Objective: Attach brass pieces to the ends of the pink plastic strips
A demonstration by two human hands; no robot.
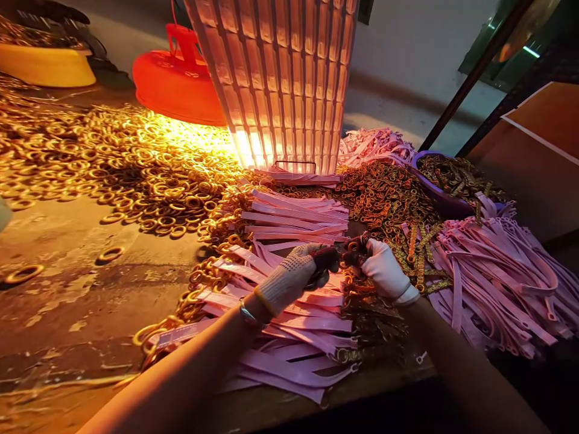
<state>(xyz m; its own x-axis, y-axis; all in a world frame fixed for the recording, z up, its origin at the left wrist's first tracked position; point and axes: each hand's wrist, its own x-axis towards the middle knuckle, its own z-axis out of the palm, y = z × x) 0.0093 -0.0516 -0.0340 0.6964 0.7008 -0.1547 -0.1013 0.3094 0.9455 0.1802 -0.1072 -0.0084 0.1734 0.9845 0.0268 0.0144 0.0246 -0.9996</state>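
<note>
My left hand (301,269), in a dotted knit glove with dark bare fingertips, is closed in a pinch above the pink straps (294,226). Close by on its right, my right hand (379,265), in a white glove, has its dark fingertips curled together. Whatever small parts are between the fingers are too dark and small to name. Beneath and around the hands, the pink straps lie in layered rows with gold rings (192,295) along their left ends. Gold metal chain-like pieces (380,199) are heaped just beyond my right hand.
Loose gold rings (149,169) spread over the left of the worn table (90,301). A red lamp (176,81) hangs low there, beside an upright ribbed panel (289,78). A purple basin (446,196) of metal parts and a pile of pink straps (502,277) stand right; a yellow tub (47,66) is back left.
</note>
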